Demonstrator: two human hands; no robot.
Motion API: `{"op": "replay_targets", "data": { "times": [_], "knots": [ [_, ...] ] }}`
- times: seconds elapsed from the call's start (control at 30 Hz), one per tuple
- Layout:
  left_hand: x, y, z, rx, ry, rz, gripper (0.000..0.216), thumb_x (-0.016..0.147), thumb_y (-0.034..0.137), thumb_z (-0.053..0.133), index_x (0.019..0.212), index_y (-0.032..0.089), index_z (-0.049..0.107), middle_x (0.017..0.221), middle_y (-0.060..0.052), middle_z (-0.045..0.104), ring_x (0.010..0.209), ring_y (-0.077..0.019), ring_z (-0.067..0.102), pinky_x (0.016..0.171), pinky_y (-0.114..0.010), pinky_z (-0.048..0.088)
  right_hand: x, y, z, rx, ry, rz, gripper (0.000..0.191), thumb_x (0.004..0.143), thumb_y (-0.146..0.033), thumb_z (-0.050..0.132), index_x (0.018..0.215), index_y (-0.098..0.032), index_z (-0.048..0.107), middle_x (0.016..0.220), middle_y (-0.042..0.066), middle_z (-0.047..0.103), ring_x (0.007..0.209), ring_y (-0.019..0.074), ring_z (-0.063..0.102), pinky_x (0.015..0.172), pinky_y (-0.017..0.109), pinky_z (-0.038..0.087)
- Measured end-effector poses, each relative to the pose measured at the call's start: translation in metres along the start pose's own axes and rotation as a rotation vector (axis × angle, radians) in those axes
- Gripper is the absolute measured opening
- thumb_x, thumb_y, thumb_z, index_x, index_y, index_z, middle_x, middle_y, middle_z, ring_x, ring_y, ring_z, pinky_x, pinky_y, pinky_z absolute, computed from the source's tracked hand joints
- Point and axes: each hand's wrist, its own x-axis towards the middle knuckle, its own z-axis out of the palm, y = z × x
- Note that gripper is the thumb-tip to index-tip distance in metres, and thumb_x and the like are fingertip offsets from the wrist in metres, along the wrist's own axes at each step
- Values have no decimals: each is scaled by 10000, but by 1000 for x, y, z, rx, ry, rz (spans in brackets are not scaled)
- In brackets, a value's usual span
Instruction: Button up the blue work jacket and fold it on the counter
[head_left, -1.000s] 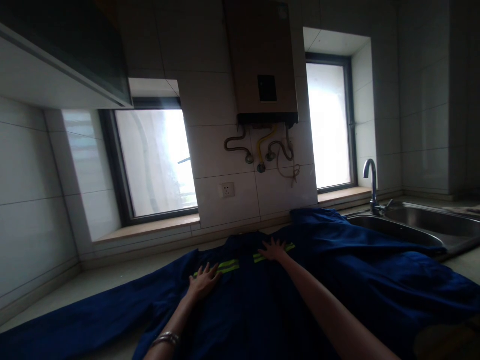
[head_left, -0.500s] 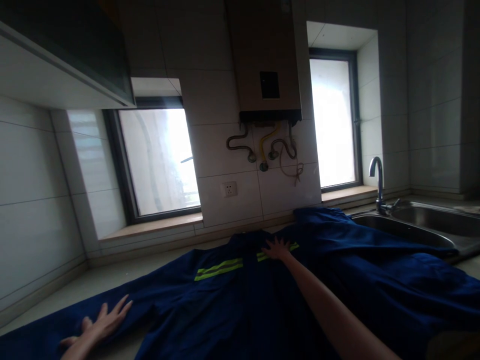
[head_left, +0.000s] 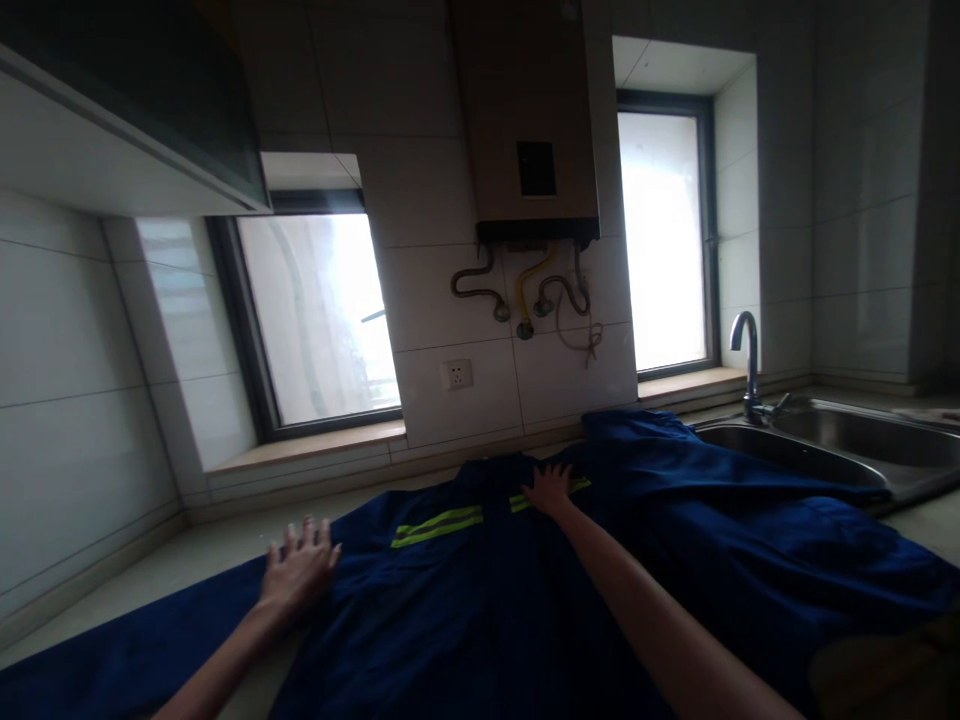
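Observation:
A dark blue work jacket (head_left: 450, 600) with yellow-green reflective strips across the chest lies spread on the countertop. Its left-hand sleeve (head_left: 150, 635) stretches out toward the lower left corner. My left hand (head_left: 300, 565) is over the upper part of that sleeve, fingers spread; whether it touches the cloth I cannot tell. Flat on the chest, by the right reflective strip (head_left: 521, 502), rests my right hand (head_left: 551, 490) with its fingers apart. More blue cloth (head_left: 750, 540) lies in folds on the right, reaching the sink's edge.
A steel double sink (head_left: 885, 430) with a curved tap (head_left: 750, 360) stands at the right. On the tiled wall hang a water heater (head_left: 536, 120) with pipes below and a socket (head_left: 457, 374). A cabinet (head_left: 135, 120) juts out at the upper left. Pale countertop (head_left: 225, 540) shows behind the sleeve.
My left hand has moved up and to the right along the sleeve, toward the jacket's shoulder. My right hand stays on the chest, almost unmoved.

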Motion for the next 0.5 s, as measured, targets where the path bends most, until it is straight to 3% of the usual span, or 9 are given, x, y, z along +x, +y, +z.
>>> {"op": "replay_targets", "data": {
  "times": [0.13,0.27,0.33,0.37,0.43,0.5],
  "knots": [
    [-34,53,-6,19,-192,392,474,875,274,373,1338,243,469,1489,-87,279,1382,-336,168,1071,-525,215,-44,-9,-43,17,-14,-215,527,863,-332,438,1275,-8,494,1294,306,462,1218,399,411,956,584,291],
    [-71,50,6,-67,-247,559,431,912,325,355,1325,295,477,1465,-44,313,1375,-300,191,1086,-490,232,-120,3,-91,92,-93,-374,318,827,-313,485,988,-123,684,1016,133,681,943,274,620,794,352,464],
    [-83,38,13,-92,-226,589,456,921,386,336,1354,279,433,1463,-39,303,1373,-286,192,1095,-462,235,-174,25,-115,258,-168,-480,300,819,-341,480,894,-164,709,862,76,712,799,217,658,676,269,478],
    [-88,32,15,-101,-215,593,469,922,403,334,1365,272,415,1462,-40,297,1372,-282,193,1097,-454,239,-203,41,-126,391,-315,-506,324,821,-366,471,826,-150,712,754,82,707,696,197,665,585,238,470],
    [-99,22,16,-120,-190,588,479,919,417,346,1370,266,403,1459,-44,289,1367,-282,204,1092,-456,257,-259,81,-139,613,-549,-437,347,807,-408,474,719,-165,706,676,98,694,569,169,656,461,209,433],
    [-112,18,11,-132,-158,614,463,914,406,368,1356,277,421,1452,-36,295,1362,-282,222,1087,-465,270,-306,130,-137,629,-725,-271,316,768,-430,501,601,-239,688,657,85,694,514,160,647,414,213,415]
  ]
}}
